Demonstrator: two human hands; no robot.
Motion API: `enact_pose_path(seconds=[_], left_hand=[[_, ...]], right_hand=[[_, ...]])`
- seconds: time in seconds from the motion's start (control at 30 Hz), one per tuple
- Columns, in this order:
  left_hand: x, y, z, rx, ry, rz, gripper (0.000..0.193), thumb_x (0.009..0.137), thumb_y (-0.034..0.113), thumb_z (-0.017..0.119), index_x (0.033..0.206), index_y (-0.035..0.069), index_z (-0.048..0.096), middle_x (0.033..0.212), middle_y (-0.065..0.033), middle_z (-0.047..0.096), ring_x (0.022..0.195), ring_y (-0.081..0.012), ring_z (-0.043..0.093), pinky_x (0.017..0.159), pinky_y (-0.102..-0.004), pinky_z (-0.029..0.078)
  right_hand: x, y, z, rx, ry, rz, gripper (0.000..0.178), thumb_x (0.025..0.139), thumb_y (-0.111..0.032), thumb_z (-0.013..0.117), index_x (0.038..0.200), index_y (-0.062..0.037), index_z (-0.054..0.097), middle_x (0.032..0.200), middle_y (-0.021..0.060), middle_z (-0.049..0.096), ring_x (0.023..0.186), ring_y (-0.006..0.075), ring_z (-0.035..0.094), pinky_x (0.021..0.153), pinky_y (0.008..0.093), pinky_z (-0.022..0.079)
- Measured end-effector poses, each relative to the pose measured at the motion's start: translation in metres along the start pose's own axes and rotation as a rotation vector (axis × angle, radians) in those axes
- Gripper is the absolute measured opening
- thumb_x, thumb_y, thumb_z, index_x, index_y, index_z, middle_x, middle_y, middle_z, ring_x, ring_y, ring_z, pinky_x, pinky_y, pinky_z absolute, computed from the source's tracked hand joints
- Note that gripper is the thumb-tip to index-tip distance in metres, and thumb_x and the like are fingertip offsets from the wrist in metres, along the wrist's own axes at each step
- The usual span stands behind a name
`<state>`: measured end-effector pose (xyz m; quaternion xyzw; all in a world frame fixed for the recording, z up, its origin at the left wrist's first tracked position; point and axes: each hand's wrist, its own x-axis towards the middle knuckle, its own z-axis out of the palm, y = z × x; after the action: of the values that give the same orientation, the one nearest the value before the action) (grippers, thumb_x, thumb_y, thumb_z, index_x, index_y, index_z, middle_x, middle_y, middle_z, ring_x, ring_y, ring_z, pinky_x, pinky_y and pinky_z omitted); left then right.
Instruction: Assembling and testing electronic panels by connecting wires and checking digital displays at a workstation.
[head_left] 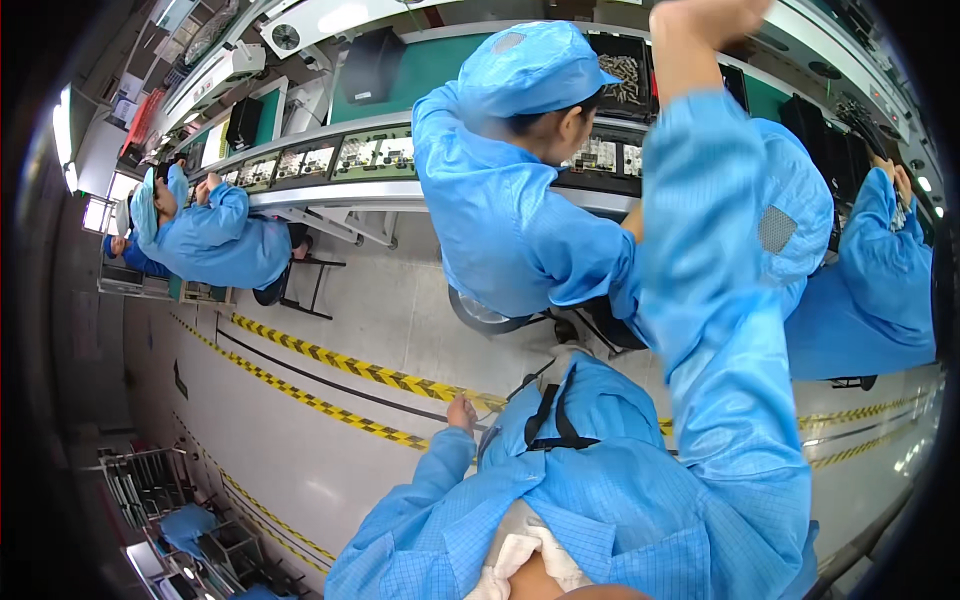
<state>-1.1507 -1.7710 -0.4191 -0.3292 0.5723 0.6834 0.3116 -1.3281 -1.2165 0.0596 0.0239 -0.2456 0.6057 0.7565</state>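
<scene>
A: Where are the hands resting?

B: They are hanging well apart. The left hand [461, 413] is hanging low beside the lap, its fingers seeming to curl; I can't tell whether it is gripping anything. The right hand [712, 18] is showing blurred at the top edge, partly cut off, so I can't tell its state either. Its blue sleeve [715, 210] is running almost straight up the view.

A: What is lying nearest to them?

B: Just left of the right wrist, a black tray [615, 43] is holding a heap of small metal parts [622, 82]. Close to the left hand, yellow-and-black tape [340, 362] is crossing the floor [395, 285].

A: And farther out?

B: A co-worker [520, 200] in a blue cap is sitting left of the raised arm, facing the bench [350, 195]. Circuit boards [390, 152] are lining up along it, and a black bin [372, 65] is standing on a green mat [428, 75] behind them. Another person [215, 235] in blue is sitting at far left. At far right, someone's hands [893, 178] are showing above blue sleeves.
</scene>
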Motion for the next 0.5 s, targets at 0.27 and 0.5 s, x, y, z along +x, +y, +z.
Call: enact_pose_path(seconds=[0.27,0.5], left_hand=[[-0.02,-0.003,-0.01,-0.076,0.128,-0.063,0.028,0.092,0.035,0.042,0.069,0.018,0.042,0.049,0.0048,0.03,0.038,-0.008,0.026,0.034,-0.0242,0.019],[-0.064,-0.012,-0.012,-0.041,0.351,-0.197,0.033,0.092,0.041,0.039,0.071,0.016,0.042,0.046,0.0038,0.026,0.035,-0.0108,0.022,0.033,-0.0272,0.018]], right_hand=[[0.077,0.241,-0.267,-1.583,-0.41,-0.076,0.013,0.08,-0.016,0.053,0.086,-0.0064,0.06,0.085,0.0178,0.062,0.083,0.0354,0.059,0.074,0.0428,0.046],[0.046,0.303,-0.362,-1.752,-1.056,0.237,0.038,0.071,-0.009,0.061,0.108,-0.0088,0.054,0.114,0.021,0.05,0.105,0.0377,0.048,0.087,0.0414,0.042]])
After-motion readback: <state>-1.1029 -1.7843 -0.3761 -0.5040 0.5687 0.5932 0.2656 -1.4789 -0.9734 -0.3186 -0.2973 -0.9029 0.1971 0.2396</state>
